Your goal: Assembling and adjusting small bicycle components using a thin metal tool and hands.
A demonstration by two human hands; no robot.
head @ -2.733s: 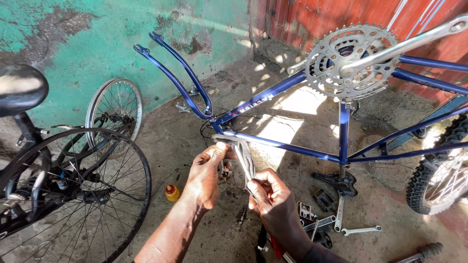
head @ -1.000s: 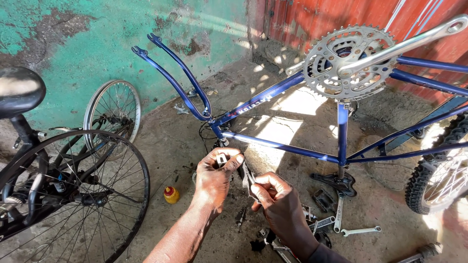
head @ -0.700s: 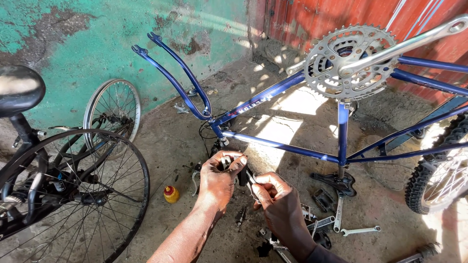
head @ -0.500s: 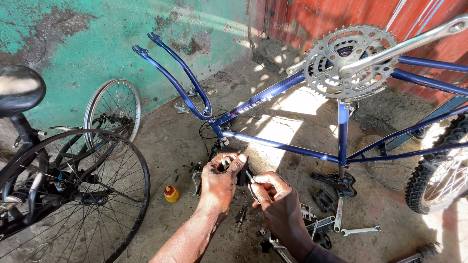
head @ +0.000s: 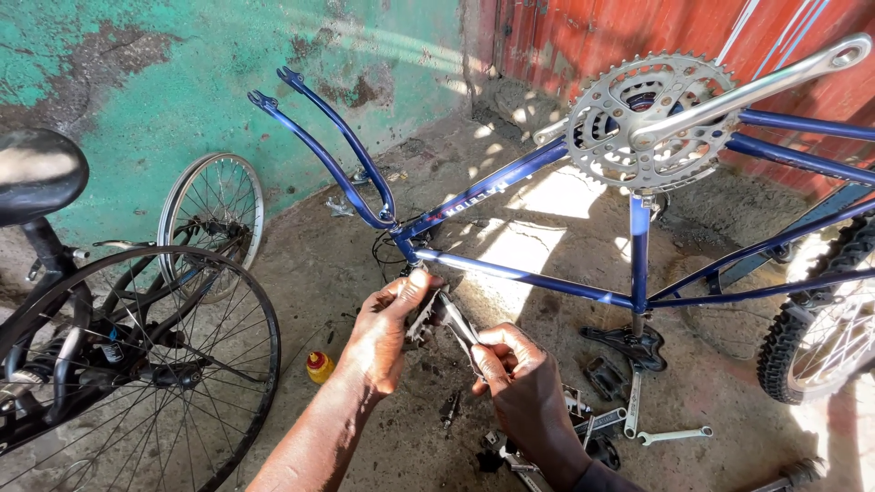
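A blue bicycle frame [head: 510, 269] stands upside down, its fork [head: 328, 150] pointing up at the left and its chainring and crank [head: 652, 123] at the top right. Below the head tube, my left hand [head: 387, 333] grips a small dark metal part [head: 424, 317] at the frame's lower end. My right hand [head: 519, 387] holds a slim silver tool [head: 458, 325] whose tip meets that part. Both hands are close together, just under the down tube.
A black bicycle with a saddle [head: 36, 173] and spoked wheel [head: 137, 364] stands at the left. A loose wheel [head: 214, 219] leans on the green wall. A yellow oil bottle [head: 319, 367], wrenches [head: 673, 435] and pedals [head: 606, 378] lie on the dirt floor. A knobby tyre [head: 825, 323] is at the right.
My hands came down from holding the tool up under the frame tube and closed in on the small part below the head tube. My left hand shifted its grip onto that part.
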